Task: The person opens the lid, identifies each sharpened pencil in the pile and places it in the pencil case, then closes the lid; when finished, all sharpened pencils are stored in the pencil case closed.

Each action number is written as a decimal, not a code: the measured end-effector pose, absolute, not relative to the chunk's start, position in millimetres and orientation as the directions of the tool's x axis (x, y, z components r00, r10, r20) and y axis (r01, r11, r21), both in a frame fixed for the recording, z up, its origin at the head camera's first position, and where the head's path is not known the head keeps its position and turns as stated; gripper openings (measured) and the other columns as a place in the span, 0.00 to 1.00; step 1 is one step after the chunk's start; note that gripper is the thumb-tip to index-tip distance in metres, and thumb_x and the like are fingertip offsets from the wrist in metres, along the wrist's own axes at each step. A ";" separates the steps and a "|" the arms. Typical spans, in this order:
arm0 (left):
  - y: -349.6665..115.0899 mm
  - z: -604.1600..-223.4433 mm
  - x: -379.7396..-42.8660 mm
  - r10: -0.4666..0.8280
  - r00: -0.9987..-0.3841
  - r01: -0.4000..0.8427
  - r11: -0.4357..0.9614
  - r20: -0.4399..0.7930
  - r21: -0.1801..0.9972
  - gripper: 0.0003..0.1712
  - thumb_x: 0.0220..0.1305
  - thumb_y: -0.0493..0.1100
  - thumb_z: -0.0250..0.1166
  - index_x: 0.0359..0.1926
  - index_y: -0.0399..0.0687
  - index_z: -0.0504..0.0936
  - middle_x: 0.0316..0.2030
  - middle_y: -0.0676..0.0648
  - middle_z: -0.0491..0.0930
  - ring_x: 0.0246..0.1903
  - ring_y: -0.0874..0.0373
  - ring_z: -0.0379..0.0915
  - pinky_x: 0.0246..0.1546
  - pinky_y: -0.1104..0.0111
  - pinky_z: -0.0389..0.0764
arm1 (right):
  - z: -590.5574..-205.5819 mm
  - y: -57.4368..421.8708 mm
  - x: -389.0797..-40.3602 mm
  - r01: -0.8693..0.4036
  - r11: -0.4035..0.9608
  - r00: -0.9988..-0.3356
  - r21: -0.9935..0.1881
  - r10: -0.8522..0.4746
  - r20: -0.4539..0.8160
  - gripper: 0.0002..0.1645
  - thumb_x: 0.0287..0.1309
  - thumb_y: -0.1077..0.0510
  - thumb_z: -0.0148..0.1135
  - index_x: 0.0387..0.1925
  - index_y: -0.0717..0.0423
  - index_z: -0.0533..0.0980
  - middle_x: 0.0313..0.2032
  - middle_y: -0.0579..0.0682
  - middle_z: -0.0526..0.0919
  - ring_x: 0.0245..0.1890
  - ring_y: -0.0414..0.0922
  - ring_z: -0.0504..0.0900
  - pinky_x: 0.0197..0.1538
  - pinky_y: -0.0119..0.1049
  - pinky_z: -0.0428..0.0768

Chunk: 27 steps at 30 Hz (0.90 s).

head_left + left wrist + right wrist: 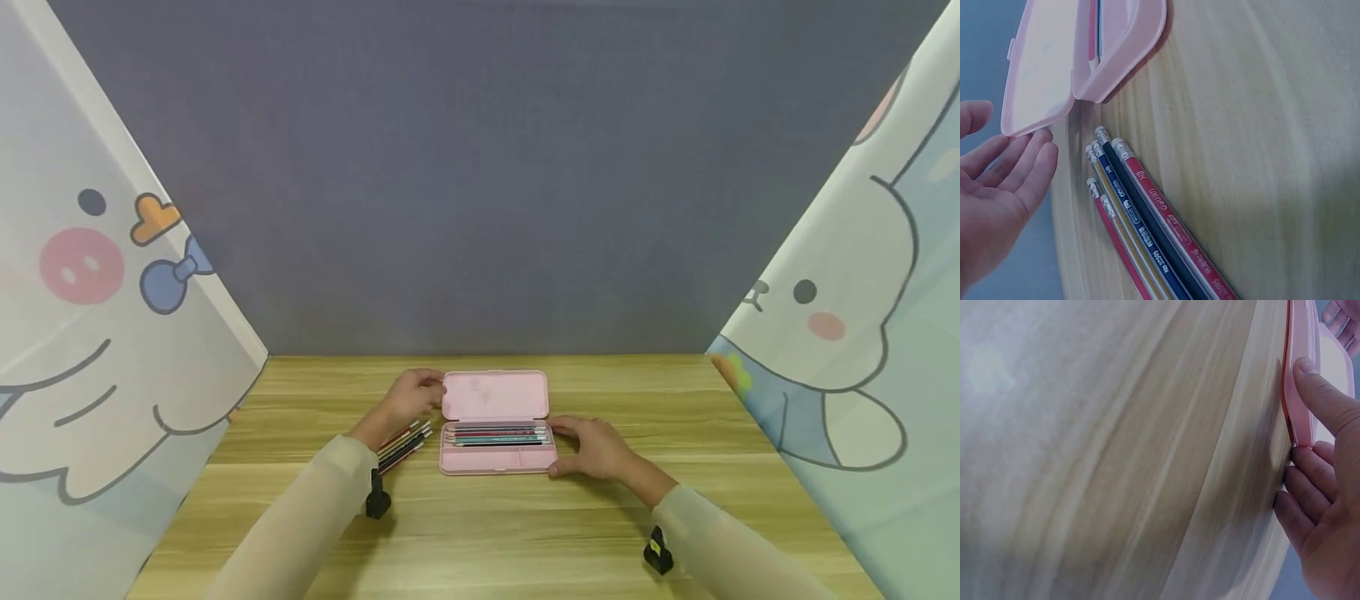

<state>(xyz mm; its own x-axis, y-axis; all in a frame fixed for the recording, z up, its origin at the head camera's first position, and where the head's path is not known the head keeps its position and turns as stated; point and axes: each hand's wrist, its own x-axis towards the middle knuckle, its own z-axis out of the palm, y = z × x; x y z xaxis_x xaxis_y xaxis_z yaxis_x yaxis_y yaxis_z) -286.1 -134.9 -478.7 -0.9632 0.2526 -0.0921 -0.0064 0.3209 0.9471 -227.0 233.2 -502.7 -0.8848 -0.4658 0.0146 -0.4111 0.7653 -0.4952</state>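
Note:
A pink pencil case lies on the table with its lid folded back. Several pencils lie side by side in its long rear compartment, and two shallow front compartments hold nothing visible. My left hand is at the lid's left edge, its loosely bent fingertips touching the rim and its thumb apart, as the left wrist view shows. At the case's right end, my right hand holds the body, thumb on the front corner and fingers around the end. A bundle of loose pencils lies beside the case, below my left wrist.
The wooden table ends at a grey back panel. Cartoon-printed side panels stand left and right. Each wrist carries a small black camera mount.

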 end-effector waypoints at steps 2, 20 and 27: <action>-136.0 -477.1 -286.0 0.265 -0.959 -0.030 0.273 -0.105 0.961 0.25 0.73 0.35 0.57 0.67 0.26 0.70 0.52 0.31 0.78 0.42 0.46 0.78 0.37 0.60 0.81 | -502.4 233.2 -226.9 -0.409 0.765 -0.886 -0.497 -0.464 0.016 0.53 0.41 0.33 0.81 0.68 0.49 0.75 0.60 0.49 0.84 0.65 0.53 0.79 0.64 0.57 0.75; -144.5 -469.3 -266.5 0.248 -0.968 0.022 0.246 -0.041 0.969 0.20 0.75 0.38 0.57 0.63 0.33 0.74 0.52 0.31 0.80 0.50 0.40 0.82 0.50 0.49 0.83 | -503.3 228.5 -225.1 -0.334 0.783 -0.916 -0.525 -0.402 -0.017 0.53 0.38 0.35 0.83 0.65 0.52 0.75 0.58 0.48 0.85 0.65 0.56 0.78 0.67 0.59 0.71; -139.6 -464.7 -252.9 0.212 -0.977 0.072 0.262 0.015 0.962 0.15 0.76 0.45 0.60 0.49 0.34 0.81 0.47 0.35 0.84 0.45 0.43 0.84 0.46 0.52 0.85 | -502.0 227.8 -225.8 -0.330 0.784 -0.919 -0.526 -0.394 -0.012 0.52 0.39 0.36 0.84 0.65 0.54 0.76 0.57 0.47 0.86 0.64 0.56 0.79 0.68 0.59 0.71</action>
